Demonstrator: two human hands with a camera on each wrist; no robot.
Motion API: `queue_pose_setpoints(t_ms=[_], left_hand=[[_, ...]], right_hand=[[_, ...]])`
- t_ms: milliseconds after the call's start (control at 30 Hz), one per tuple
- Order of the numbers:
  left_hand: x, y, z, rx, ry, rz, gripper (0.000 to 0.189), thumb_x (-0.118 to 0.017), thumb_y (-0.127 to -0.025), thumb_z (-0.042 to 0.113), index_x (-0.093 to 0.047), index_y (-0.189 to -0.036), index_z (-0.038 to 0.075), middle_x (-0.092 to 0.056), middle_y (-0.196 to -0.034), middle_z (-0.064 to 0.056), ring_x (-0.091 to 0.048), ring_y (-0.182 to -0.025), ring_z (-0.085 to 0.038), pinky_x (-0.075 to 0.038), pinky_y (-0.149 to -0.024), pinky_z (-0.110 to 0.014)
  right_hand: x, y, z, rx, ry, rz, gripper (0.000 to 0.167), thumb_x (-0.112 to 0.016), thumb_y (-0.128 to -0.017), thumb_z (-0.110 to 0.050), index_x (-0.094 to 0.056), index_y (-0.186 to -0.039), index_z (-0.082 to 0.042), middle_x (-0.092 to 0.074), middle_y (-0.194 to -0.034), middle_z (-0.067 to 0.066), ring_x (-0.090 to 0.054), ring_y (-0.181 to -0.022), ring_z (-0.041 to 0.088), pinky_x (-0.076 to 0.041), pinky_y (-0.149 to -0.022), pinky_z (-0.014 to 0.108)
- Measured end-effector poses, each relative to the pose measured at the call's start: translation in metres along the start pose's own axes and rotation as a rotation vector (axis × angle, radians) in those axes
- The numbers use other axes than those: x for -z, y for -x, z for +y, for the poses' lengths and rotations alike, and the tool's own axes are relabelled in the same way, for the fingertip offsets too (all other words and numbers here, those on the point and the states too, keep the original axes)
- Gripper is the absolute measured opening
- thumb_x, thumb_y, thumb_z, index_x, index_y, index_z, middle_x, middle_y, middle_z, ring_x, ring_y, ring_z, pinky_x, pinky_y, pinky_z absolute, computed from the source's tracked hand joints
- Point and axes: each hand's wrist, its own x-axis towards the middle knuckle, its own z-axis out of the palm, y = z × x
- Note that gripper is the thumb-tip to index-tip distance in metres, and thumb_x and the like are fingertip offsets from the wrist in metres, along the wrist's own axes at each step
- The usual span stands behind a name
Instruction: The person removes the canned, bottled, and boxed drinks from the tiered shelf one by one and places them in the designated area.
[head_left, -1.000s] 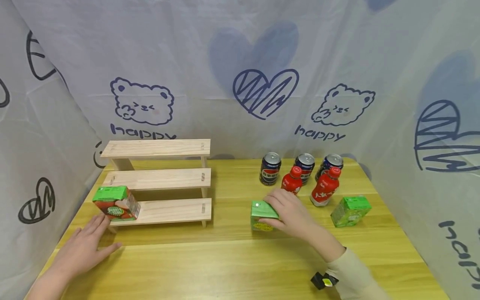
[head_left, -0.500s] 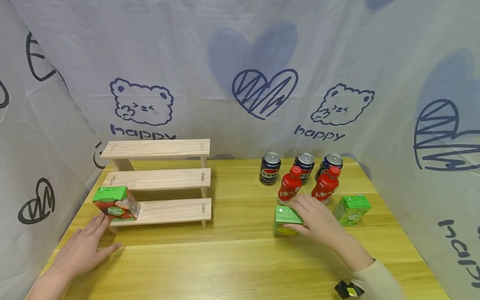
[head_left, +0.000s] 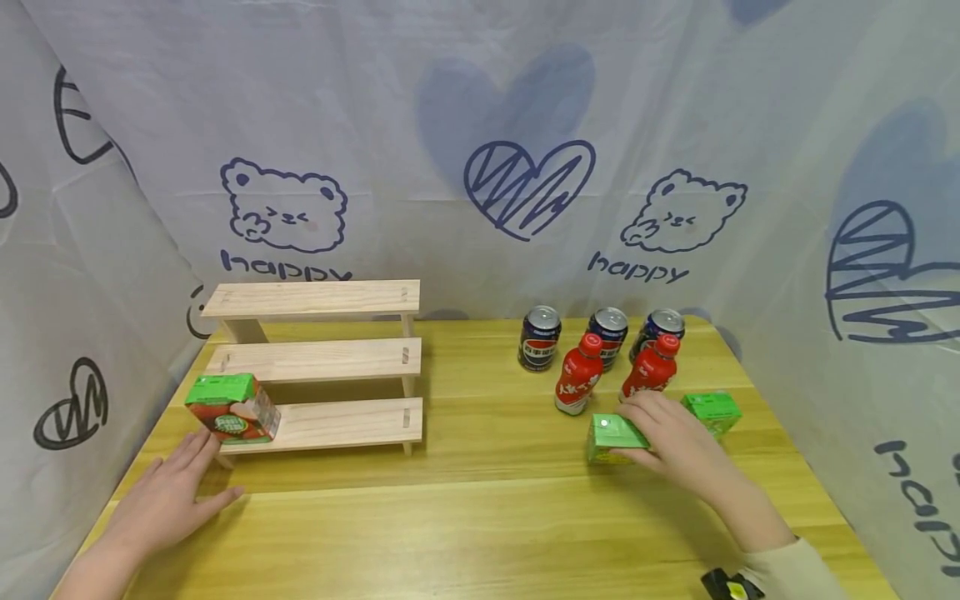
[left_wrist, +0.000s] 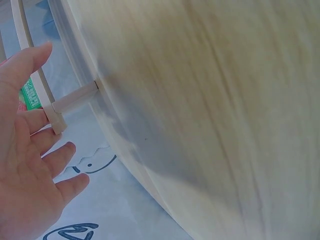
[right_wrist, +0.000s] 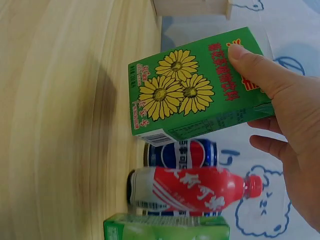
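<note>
My right hand [head_left: 675, 437] grips the upper part of a green juice carton [head_left: 611, 433] between thumb and fingers. In the right wrist view this drink carton [right_wrist: 195, 90] shows yellow chrysanthemums and red lettering, its lower end close over the table. My left hand [head_left: 168, 492] lies with fingers loosely extended at the front left corner of a three-tier wooden shelf [head_left: 337, 425]. Its fingertips are right at the lowest tier's edge in the left wrist view. On that tier's left end stands a green-topped carton [head_left: 232, 408] with red fruit printed on it.
Two red bottles [head_left: 579, 379] stand behind the held carton, with three dark blue cola cans [head_left: 540, 337] farther back. Another green carton [head_left: 712, 412] sits to the right, partly hidden by my right hand. A white printed cloth [head_left: 450, 250] encloses the table's back and sides.
My right hand has carried the green flower-printed carton to the right across the table, in front of the red bottles. The left hand and shelf stay where they were.
</note>
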Motion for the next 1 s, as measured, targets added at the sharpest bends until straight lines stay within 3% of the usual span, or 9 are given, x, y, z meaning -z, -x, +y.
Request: queue_pose_setpoints(t_ms=[567, 1000], left_hand=[[0.002, 0.001, 0.002, 0.010, 0.009, -0.010, 0.099, -0.058, -0.089, 0.062, -0.028, -0.148, -0.011, -0.024, -0.152, -0.037, -0.027, -0.137, -0.056, -0.023, -0.105, -0.075], [0.002, 0.001, 0.002, 0.007, 0.008, -0.004, 0.099, -0.057, -0.089, 0.063, -0.029, -0.147, -0.012, -0.023, -0.152, -0.037, -0.028, -0.136, -0.056, -0.023, -0.105, -0.074]], right_hand=[[0.000, 0.013, 0.016, -0.138, 0.005, -0.067, 0.055, -0.081, -0.076, -0.032, -0.063, -0.118, -0.001, -0.066, -0.113, 0.012, -0.061, -0.106, 0.031, -0.053, -0.092, 0.050], [-0.006, 0.016, 0.028, -0.120, 0.036, -0.078, 0.056, -0.079, -0.076, -0.030, -0.063, -0.120, 0.002, -0.065, -0.115, 0.016, -0.060, -0.109, 0.035, -0.051, -0.094, 0.053]])
